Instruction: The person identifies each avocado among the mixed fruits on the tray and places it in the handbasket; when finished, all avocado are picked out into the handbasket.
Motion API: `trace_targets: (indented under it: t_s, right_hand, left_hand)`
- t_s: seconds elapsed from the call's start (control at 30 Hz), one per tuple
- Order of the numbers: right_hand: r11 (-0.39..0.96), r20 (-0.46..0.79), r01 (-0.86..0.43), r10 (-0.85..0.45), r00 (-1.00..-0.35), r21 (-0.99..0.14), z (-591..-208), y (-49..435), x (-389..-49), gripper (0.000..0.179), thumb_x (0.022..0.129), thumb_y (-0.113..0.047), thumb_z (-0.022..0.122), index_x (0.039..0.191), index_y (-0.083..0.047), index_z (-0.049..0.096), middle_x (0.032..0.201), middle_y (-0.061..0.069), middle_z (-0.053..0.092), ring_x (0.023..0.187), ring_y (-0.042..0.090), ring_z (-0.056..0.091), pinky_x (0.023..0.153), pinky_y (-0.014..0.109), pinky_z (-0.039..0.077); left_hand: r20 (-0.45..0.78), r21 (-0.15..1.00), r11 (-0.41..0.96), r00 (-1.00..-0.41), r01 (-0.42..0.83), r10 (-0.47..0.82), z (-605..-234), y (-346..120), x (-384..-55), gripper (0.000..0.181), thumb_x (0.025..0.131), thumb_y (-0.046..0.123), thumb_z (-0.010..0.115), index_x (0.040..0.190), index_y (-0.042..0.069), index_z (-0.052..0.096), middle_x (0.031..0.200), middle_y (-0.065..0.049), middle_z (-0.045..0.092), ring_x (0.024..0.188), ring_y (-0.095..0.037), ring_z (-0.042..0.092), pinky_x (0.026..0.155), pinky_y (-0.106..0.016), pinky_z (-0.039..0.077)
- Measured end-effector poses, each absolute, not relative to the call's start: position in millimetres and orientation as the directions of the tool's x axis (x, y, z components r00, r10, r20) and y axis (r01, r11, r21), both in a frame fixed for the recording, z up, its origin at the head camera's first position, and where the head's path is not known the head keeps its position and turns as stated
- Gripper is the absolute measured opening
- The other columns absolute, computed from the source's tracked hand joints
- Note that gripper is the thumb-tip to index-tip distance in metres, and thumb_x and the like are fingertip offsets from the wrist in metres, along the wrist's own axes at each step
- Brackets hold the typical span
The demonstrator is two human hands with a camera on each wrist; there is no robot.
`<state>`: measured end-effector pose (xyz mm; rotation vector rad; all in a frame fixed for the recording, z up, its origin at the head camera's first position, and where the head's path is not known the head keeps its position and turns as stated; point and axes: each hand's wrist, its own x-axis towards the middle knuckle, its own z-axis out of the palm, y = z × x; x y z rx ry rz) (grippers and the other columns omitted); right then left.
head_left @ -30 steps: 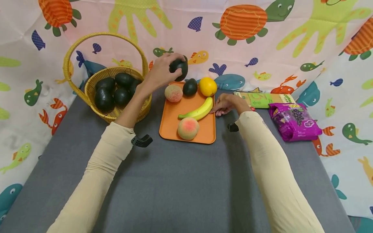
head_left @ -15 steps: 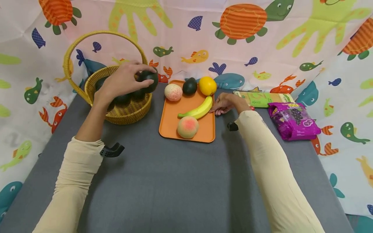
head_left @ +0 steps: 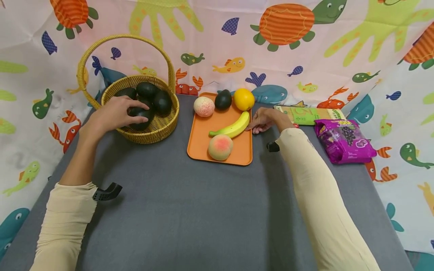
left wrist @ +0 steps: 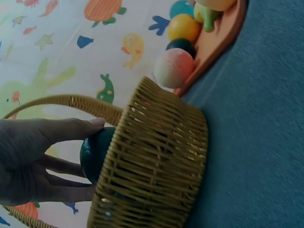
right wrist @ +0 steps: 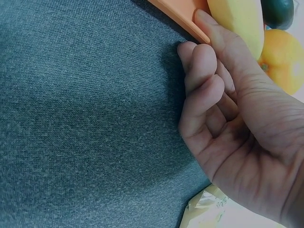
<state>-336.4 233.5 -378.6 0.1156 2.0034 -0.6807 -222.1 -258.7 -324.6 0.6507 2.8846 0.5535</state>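
Observation:
In the head view my left hand (head_left: 110,114) is at the yellow wicker basket (head_left: 152,138), its thumb and fingers round a dark green avocado (head_left: 138,118) among several others. The left wrist view shows that avocado (left wrist: 96,154) partly hidden behind the basket wall. My right hand (head_left: 263,119) grips the right edge of an orange tray (head_left: 200,145), thumb over the rim and the other fingers curled outside it. On the tray lie a banana (head_left: 234,126), a peach (head_left: 220,147), a speckled peach (head_left: 204,107), an avocado (head_left: 223,100) and an orange (head_left: 244,99).
Right of the tray lie a flat green-and-tan package (head_left: 310,114) and a purple bag (head_left: 344,141) with grapes pictured on it. The basket's tall handle (head_left: 127,36) arches over its opening. A sea-animal cloth (head_left: 203,34) hangs behind the grey table (head_left: 190,210).
My left hand has carried the avocado leftward from above the back of the tray, down into the basket. The right hand has stayed at the tray's edge.

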Motion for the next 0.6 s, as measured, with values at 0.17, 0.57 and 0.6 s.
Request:
trace_targets:
  t_s: [0.17, 0.57, 0.6]
  right_hand:
    - [0.841, -0.817, 0.354, -0.166, -0.553, -0.41, -386.6, 238.4, -339.0, 0.025, 0.093, -0.029, 0.081, 0.088, -0.005, 0.077, 0.067, 0.0, 0.072, 0.057, 0.008, 0.062, 0.068, 0.019, 0.056]
    - [0.813, -0.805, 0.37, -0.191, -0.561, -0.45, -395.3, 238.7, -337.8, 0.021, 0.095, -0.024, 0.079, 0.088, -0.004, 0.076, 0.064, -0.001, 0.072, 0.054, 0.004, 0.06, 0.06, 0.016, 0.051]
    - [0.812, -0.806, 0.372, -0.19, -0.56, -0.45, -395.1, 238.2, -337.4, 0.021, 0.095, -0.024, 0.079, 0.087, -0.004, 0.076, 0.064, -0.001, 0.072, 0.054, 0.004, 0.06, 0.06, 0.016, 0.051]
  left_hand:
    - [-0.088, 0.372, 0.852, -0.899, 0.369, 0.428, -330.7, -263.0, -220.4, 0.048, 0.095, 0.035, 0.078, 0.132, 0.008, 0.068, 0.124, -0.03, 0.063, 0.101, -0.038, 0.06, 0.09, -0.056, 0.048]
    - [-0.191, 0.305, 0.881, -0.883, 0.363, 0.43, -344.7, -261.9, -220.6, 0.046, 0.097, 0.026, 0.075, 0.131, -0.003, 0.067, 0.123, -0.027, 0.07, 0.11, -0.041, 0.056, 0.095, -0.059, 0.048]
    - [-0.193, 0.301, 0.883, -0.884, 0.359, 0.425, -345.3, -261.2, -220.9, 0.046, 0.097, 0.026, 0.075, 0.132, -0.004, 0.067, 0.126, -0.029, 0.068, 0.113, -0.043, 0.056, 0.097, -0.061, 0.048]
